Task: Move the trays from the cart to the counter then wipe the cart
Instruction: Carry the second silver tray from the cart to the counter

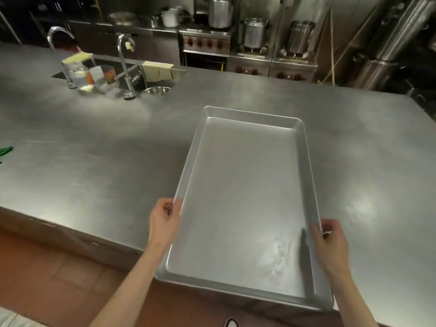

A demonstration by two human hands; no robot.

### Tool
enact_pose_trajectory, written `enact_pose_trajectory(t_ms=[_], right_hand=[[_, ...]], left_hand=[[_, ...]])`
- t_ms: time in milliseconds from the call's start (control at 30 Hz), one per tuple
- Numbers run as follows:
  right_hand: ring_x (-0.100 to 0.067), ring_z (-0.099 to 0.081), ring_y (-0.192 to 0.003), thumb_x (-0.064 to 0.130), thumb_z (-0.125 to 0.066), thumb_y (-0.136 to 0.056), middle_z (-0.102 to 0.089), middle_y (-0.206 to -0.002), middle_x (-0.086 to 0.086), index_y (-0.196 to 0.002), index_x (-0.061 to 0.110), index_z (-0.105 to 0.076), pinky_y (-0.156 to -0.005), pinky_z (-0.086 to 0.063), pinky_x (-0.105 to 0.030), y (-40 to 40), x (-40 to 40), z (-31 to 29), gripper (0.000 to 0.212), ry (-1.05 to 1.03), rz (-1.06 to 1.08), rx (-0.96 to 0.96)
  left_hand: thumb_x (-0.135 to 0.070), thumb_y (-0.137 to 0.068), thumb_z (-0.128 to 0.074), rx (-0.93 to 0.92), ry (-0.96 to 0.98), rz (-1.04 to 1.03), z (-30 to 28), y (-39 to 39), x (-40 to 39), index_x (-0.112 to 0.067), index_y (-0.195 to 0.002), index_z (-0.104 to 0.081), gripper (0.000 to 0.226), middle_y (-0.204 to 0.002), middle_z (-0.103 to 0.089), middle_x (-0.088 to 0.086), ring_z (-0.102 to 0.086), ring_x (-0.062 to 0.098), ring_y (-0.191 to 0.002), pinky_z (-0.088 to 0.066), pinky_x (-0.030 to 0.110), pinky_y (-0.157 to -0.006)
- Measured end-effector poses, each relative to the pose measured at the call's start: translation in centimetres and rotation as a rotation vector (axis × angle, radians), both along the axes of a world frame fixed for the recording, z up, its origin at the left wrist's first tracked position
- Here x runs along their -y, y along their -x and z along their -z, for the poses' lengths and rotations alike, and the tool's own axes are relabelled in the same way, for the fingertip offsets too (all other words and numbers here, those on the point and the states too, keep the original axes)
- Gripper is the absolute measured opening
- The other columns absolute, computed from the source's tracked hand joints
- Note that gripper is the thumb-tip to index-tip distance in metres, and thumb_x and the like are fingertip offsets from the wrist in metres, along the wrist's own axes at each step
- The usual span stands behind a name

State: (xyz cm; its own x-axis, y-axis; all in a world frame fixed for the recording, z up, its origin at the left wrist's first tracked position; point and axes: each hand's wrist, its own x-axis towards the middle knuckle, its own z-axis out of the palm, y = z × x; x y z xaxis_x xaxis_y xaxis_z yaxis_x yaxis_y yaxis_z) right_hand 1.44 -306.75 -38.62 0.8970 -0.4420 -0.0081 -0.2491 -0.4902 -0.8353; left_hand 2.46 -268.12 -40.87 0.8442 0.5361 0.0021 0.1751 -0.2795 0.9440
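A large empty rectangular metal tray (243, 197) lies lengthwise over the steel counter (94, 161), its near end overhanging the counter's front edge. My left hand (165, 220) grips the tray's left rim, thumb on top. At the right rim, my right hand (330, 244) grips it with the thumb inside the wall. Whether the tray rests on the counter or hovers just above it, I cannot tell. The cart is not in view.
A sink (132, 74) with two tall taps (125, 64), jars and draped cloths sits at the counter's far left. A green thing (6, 151) pokes in at the left edge. Stoves with big pots (254, 34) stand behind. Red floor tiles lie below the counter edge.
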Motion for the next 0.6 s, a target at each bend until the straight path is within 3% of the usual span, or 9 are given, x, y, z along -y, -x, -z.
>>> enact_pose_trajectory(t_ms=[200, 300, 433, 600], right_hand=[[-0.029, -0.062, -0.075, 0.013, -0.067, -0.093, -0.065, -0.084, -0.006, -0.1, 0.015, -0.059, -0.062, -0.043, -0.036, -2.7, 2.3, 3.2, 0.01, 0.015, 0.049, -0.022], [-0.03, -0.061, -0.075, 0.015, -0.065, -0.095, -0.064, -0.083, -0.007, -0.097, 0.016, -0.057, -0.06, -0.043, -0.035, -3.9, 2.6, 4.9, 0.008, 0.015, 0.067, -0.036], [-0.027, -0.06, -0.074, 0.017, -0.063, -0.096, -0.064, -0.083, -0.006, -0.097, 0.017, -0.057, -0.06, -0.044, -0.036, -4.9, 2.9, 7.0, 0.007, 0.022, 0.067, -0.04], [-0.026, -0.061, -0.075, 0.02, -0.063, -0.096, -0.064, -0.085, -0.003, -0.097, 0.019, -0.056, -0.064, -0.046, -0.039, -5.6, 3.0, 9.3, 0.007, 0.045, 0.08, -0.07]], left_hand=[[-0.009, -0.097, -0.066, -0.048, -0.028, 0.054, 4.2, -5.6, 1.7, -0.01, -0.098, -0.067, 0.002, -0.071, -0.064, 0.01, -0.052, 0.024, -0.06, -0.051, 0.04, -0.06], [-0.002, -0.097, -0.062, -0.074, -0.07, 0.053, 6.1, -7.2, 1.9, -0.01, -0.097, -0.064, 0.008, -0.066, -0.054, 0.001, -0.045, 0.022, -0.056, -0.042, 0.035, -0.059], [-0.001, -0.098, -0.061, -0.085, -0.115, 0.075, 8.4, -8.4, 2.1, -0.011, -0.096, -0.062, 0.01, -0.068, -0.053, 0.003, -0.044, 0.02, -0.056, -0.041, 0.036, -0.061], [-0.008, -0.096, -0.065, -0.108, -0.187, 0.086, 11.6, -9.9, 1.0, -0.027, -0.094, -0.063, 0.019, -0.079, -0.064, 0.006, -0.06, 0.034, -0.075, -0.056, 0.053, -0.074]])
